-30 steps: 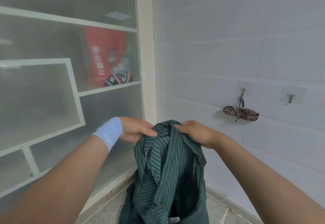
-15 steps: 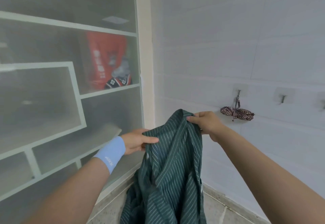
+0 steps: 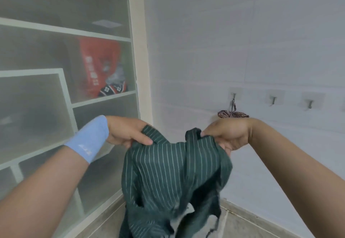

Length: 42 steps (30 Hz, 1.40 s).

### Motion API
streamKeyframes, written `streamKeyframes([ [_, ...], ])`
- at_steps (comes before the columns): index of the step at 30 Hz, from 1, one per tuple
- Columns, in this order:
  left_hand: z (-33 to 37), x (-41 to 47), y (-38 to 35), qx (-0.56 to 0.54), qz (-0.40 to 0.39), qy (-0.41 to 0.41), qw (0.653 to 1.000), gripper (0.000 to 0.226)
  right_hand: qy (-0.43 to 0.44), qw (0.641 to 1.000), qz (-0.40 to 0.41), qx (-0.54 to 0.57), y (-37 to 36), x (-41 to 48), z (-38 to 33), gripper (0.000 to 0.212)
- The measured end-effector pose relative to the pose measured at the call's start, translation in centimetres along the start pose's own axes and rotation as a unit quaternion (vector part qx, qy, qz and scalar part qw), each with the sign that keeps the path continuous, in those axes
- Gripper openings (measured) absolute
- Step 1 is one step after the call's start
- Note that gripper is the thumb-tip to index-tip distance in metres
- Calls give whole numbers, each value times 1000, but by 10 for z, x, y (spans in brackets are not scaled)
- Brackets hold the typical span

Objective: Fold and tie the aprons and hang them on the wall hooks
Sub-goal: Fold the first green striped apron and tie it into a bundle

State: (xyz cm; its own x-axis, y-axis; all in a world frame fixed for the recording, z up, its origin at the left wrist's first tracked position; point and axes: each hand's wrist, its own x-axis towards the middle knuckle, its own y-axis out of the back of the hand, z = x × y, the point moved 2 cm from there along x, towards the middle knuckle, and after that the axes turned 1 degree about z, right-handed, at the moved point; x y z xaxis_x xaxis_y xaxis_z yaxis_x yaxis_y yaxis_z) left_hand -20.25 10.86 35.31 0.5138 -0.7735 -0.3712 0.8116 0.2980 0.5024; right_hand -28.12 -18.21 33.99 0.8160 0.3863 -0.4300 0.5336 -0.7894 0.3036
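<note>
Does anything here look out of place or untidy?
Nothing looks damaged or spilled. The green apron, gripped by the left hand and right hand, hangs crumpled and unfolded, unlike the tied bundle on the leftmost hook.

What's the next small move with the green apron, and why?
Probably bring the left hand across to the right hand, folding the apron in half: both grip its top edge apart, and the rest hangs loose, not yet folded.
</note>
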Motion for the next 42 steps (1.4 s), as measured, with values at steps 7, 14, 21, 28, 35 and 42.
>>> streamKeyframes([
  [7,17,0,3,-4,31,-14,999,28,67,985,23,157,-3,-1,12,45],
  [14,-48,95,6,282,190,126,932,22,-19,952,268,-146,18,79,82,19],
  [21,-146,180,8,261,250,200,911,30,-137,891,362,-239,39,160,153,28],
  [28,-220,254,3,33,258,251,932,26,-176,922,344,9,59,239,206,17],
  [35,-278,302,-44,-14,266,199,943,78,-121,966,215,-75,34,290,264,90],
  [42,-326,315,-149,123,152,170,966,49,-111,943,177,-258,-60,303,330,50],
])
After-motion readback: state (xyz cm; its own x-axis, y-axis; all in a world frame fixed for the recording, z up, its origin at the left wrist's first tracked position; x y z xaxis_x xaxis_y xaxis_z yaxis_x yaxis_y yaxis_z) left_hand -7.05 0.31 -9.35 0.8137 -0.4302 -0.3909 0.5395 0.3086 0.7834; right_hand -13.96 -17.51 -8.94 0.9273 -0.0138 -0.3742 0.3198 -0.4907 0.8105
